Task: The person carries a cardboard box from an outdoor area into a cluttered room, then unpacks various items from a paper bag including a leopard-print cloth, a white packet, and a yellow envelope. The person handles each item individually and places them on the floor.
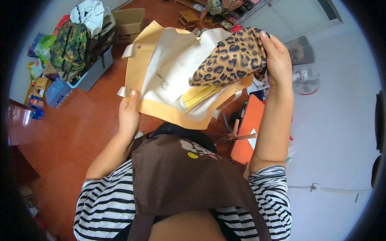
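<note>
A wide-open tan bag (173, 112) with a pale lining is held up before me. My left hand (129, 113) grips its left edge, thumb beside a metal rivet and a whitish strap loop (123, 91). My right hand (278, 58) pinches a leopard-print cloth (232, 60) by its right end. The cloth hangs over the bag's right side and hides part of the opening. Beneath the cloth, a yellow folded item (197, 98) lies inside the bag; what it is I cannot tell.
At left, a camouflage backpack (70, 48) sits over a blue-grey bin (98, 70), near a cardboard box (129, 22) and a blue pack of bottles (57, 92). An orange panel (249, 128) stands below my right forearm. A fan (307, 79) is at the right wall.
</note>
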`<state>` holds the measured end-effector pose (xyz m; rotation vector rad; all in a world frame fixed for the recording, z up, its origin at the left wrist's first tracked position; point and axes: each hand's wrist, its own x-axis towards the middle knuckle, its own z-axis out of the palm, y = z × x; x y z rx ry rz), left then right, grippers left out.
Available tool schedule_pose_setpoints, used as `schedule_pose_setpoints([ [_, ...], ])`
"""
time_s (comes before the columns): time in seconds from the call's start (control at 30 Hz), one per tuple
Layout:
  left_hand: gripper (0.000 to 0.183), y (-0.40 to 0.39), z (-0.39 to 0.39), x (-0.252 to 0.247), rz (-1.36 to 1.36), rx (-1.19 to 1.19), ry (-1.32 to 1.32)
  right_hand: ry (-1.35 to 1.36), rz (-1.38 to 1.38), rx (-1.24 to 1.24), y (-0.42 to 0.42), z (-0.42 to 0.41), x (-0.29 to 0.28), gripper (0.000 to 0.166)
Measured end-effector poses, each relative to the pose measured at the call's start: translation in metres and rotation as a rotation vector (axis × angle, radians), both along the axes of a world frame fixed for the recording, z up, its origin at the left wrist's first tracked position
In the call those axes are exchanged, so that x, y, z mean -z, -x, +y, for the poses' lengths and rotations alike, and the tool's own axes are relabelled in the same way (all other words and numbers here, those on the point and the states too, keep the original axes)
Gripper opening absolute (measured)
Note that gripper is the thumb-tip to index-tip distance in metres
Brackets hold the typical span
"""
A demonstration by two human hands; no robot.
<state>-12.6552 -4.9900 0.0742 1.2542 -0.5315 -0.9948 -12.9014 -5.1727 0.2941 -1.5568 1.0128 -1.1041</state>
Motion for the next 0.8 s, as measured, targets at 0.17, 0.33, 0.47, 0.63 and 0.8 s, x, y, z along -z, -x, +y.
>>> schedule_pose_setpoints([
  [0.17,0.032,0.002,0.001,0.0,-0.001,0.014,0.005,-0.117,-0.137,-0.044,-0.011,-0.001,-0.026,0.024],
  [0.33,0.033,0.003,0.0,0.004,-0.034,-0.058,0.026,-0.242,-0.266,-0.081,-0.022,-0.004,-0.037,0.027],
  [0.47,0.035,0.008,0.001,0.0,0.005,-0.005,0.016,-0.179,-0.29,-0.143,-0.014,-0.01,-0.032,0.031],
  [0.63,0.037,0.007,0.001,0.013,0.192,0.01,0.048,0.499,0.457,-0.463,-0.034,0.042,0.017,0.027],
  [0.8,0.036,0.019,0.002,-0.012,0.394,-0.071,0.158,0.606,1.399,-0.922,-0.043,0.119,0.063,0.047],
])
